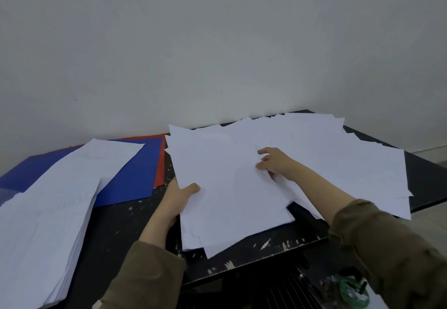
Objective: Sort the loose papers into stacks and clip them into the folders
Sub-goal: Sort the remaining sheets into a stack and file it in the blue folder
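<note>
A loose stack of white papers [227, 195] lies in the middle of the black table [116, 231]. My left hand [177, 198] grips its left edge, thumb on top. My right hand [275, 163] rests on the stack's right side, fingers curled and pinching a sheet's edge. More loose white sheets [338, 153] spread over the table's right part. At the left, a thick neat pile of paper [41, 236] lies near me, with another sheet [96, 163] on a blue folder [135, 182]. A red folder [161, 163] peeks out beneath the blue one.
A pale wall [217, 42] stands right behind the table. The table's front edge runs diagonally below the stack, and its surface is speckled with paint. A green round object [354, 293] sits low at the right, below the table.
</note>
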